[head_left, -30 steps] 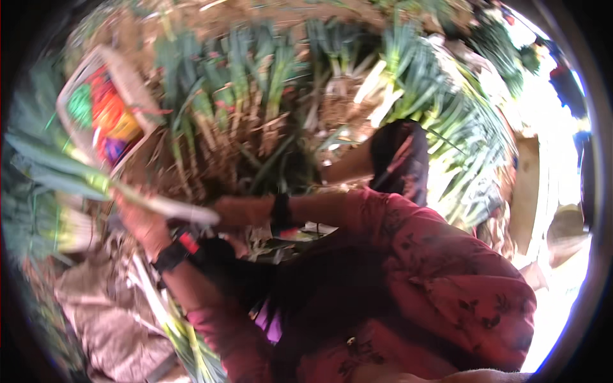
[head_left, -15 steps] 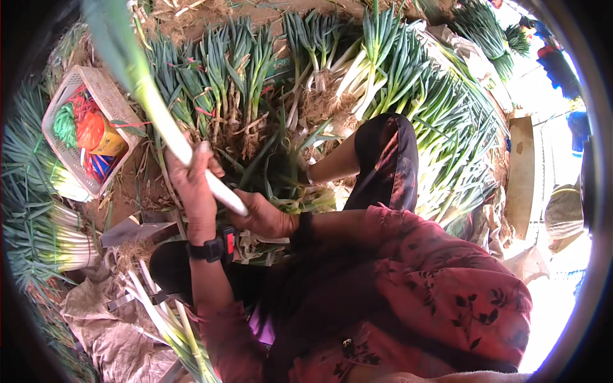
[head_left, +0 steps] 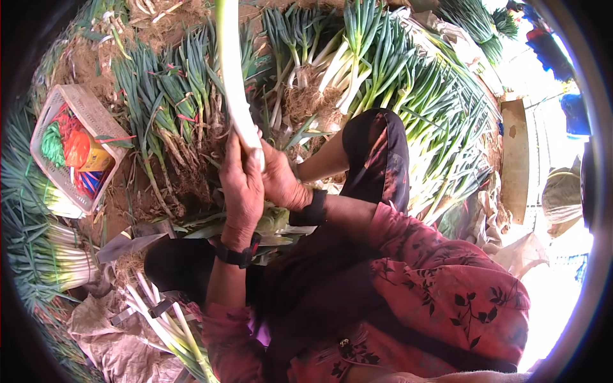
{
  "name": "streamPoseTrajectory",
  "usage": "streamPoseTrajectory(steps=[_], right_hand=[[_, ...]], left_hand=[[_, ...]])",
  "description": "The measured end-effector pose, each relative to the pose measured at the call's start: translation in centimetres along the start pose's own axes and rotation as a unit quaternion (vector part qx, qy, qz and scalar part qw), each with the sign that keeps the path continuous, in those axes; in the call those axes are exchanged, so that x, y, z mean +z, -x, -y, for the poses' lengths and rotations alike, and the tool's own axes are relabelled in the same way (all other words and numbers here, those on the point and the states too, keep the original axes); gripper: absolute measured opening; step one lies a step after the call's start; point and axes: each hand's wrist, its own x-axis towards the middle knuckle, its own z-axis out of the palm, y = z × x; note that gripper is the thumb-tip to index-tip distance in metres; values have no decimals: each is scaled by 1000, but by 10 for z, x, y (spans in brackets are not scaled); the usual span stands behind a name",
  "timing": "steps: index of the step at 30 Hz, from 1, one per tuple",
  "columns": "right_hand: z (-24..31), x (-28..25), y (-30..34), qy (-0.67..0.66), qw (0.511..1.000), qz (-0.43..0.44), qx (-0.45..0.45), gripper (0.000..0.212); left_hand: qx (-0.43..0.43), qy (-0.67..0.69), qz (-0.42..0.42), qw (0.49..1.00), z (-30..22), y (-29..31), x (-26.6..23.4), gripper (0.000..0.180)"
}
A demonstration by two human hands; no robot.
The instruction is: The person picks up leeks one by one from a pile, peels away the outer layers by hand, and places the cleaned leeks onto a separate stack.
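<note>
A long green onion (head_left: 234,76) stands almost upright in front of me, its white end low and its green top running out of view. My left hand (head_left: 242,185) is closed around the white stalk near the bottom, with the thumb along its front. Close against it, my right hand (head_left: 281,179) grips the same end from the right; its fingertips are partly hidden behind the stalk. Both hands meet over my lap. A few peeled green onions (head_left: 167,325) lie by my left leg, on a narrow metal holder.
A plastic basket (head_left: 83,102) with coloured ties stands at the left. Tied bundles of green onions (head_left: 64,255) lie below it. Unpeeled green onions with roots (head_left: 185,96) are spread ahead, and a large pile of green onions (head_left: 440,121) lies right. Brown sacking (head_left: 115,338) sits lower left.
Both hands have moved right and slightly up with the green onion, which has swung from a leftward slant to nearly upright. My right hand has come up close against the left.
</note>
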Motion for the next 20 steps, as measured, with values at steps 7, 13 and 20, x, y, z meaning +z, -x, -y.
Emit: streamPoseTrajectory(steps=[7,13,20], right_hand=[[3,-32,23,-40,998,32,30,20],[-6,-38,61,42,988,110,97,16],[-11,-12,36,218,936,261,90,26]], left_hand=[[-161,329,48,929,-2,-39,-14,62],[-103,512,-27,852,13,-84,-11,54],[65,345,-283,892,-42,-41,-79,26]])
